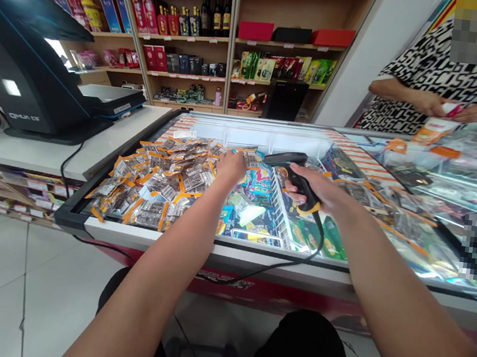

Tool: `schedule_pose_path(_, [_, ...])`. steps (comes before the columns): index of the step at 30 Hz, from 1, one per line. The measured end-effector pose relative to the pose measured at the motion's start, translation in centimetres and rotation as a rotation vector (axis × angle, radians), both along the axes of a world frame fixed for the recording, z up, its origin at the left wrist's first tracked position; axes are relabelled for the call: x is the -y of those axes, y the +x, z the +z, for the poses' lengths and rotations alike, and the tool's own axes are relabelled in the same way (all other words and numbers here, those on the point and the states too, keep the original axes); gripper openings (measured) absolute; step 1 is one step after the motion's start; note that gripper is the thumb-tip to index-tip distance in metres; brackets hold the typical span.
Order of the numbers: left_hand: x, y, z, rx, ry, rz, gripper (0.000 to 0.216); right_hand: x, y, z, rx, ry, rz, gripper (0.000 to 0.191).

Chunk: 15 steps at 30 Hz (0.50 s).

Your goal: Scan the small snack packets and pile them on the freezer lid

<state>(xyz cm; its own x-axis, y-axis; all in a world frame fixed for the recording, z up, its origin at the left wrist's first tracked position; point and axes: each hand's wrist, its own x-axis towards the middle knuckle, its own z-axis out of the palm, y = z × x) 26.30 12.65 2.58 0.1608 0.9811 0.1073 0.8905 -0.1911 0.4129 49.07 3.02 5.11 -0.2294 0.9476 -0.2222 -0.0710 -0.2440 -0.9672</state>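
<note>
- Left hand [232, 167] is stretched out over the glass-topped freezer [229, 252], resting on the far right edge of the packets [155, 180].
- Left fingers are curled down onto the pile; can't tell if they pinch a packet or only touch.
- The packets are small with orange edges, heaped loose on the left half of the freezer glass.
- Right hand [319, 193] has its fingers clenched around the handle of the black scanner [292, 168].
- The scanner is held above the middle of the glass, just right of the left hand, with its head facing the pile.
- The cable [271, 266] runs from the scanner handle over the freezer's front rim and down.
- Coloured ice-cream packs [259, 184] sit under the glass, below both hands.
- A terminal [21, 71] stands on the white desk [107, 145], left of the freezer.
- Shelves [186, 39] with boxes and bottles stand behind.
- Another person [430, 69] in a patterned top stands at the far right, both hands together over the next freezer.
</note>
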Motion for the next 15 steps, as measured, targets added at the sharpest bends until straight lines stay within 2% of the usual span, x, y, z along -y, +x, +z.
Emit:
schedule_pose_path(2, [0.5,0.7,-0.2,-0.026,0.012,-0.078,0.043,0.2,0.0,0.5,-0.052,0.005,-0.029,0.043])
schedule_pose_path(7, [2.1,2.9,-1.2,-0.119,0.105,-0.399,0.049,0.4,0.7,2.0,-0.242,0.047,-0.176,0.028])
schedule_pose_path(10, [2.9,3.8,-1.4,-0.139,0.147,-0.465,0.052,0.4,1.3,2.5,-0.302,0.072,-0.243,0.027])
schedule_pose_path(15, [5.1,5.2,-0.5,-0.176,0.072,-0.568,0.062,0.5,1.9,2.6,-0.353,0.127,-0.254,0.024])
